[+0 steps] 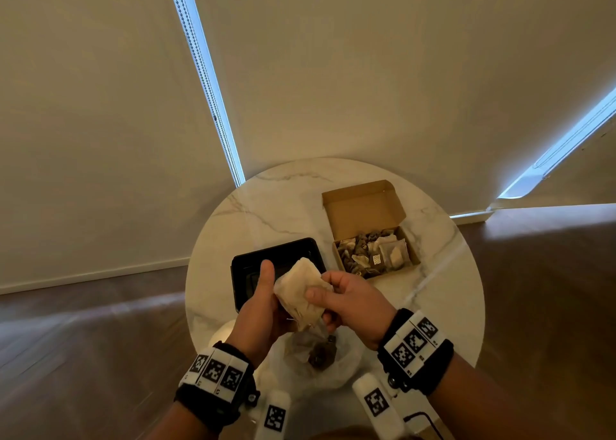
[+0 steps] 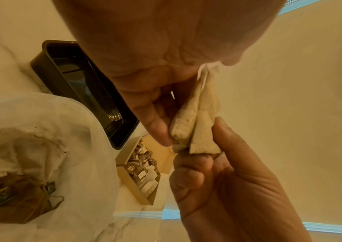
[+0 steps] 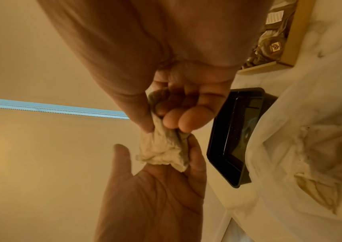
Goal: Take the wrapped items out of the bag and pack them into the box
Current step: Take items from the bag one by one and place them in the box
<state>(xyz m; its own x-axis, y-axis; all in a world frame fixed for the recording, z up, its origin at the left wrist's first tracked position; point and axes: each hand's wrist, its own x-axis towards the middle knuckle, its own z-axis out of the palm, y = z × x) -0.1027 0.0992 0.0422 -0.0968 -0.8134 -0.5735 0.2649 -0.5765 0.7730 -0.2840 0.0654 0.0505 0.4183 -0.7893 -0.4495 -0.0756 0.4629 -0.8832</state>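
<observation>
Right hand [image 3: 165,68]: pinches wrapped item [image 3: 163,147]
Left hand [image 3: 155,193]: at six o'clock, holds it
Black tray [image 3: 228,147]: three o'clock

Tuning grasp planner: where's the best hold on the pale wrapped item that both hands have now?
Pinch the wrapped item across its thin faces at the near lower end, coming from the right, as the right hand does. It's flat and wedge-like, tilted up toward the black tray.

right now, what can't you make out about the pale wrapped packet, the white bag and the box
- Pale paper-wrapped packet: contents hidden by the wrap in every view; both hands cover its lower end.
- White plastic bag: head view, the hands hide most of its inside, so the remaining count is unclear.
- Brown cardboard box: labels too small to read; the wrist views cut it off.
</observation>
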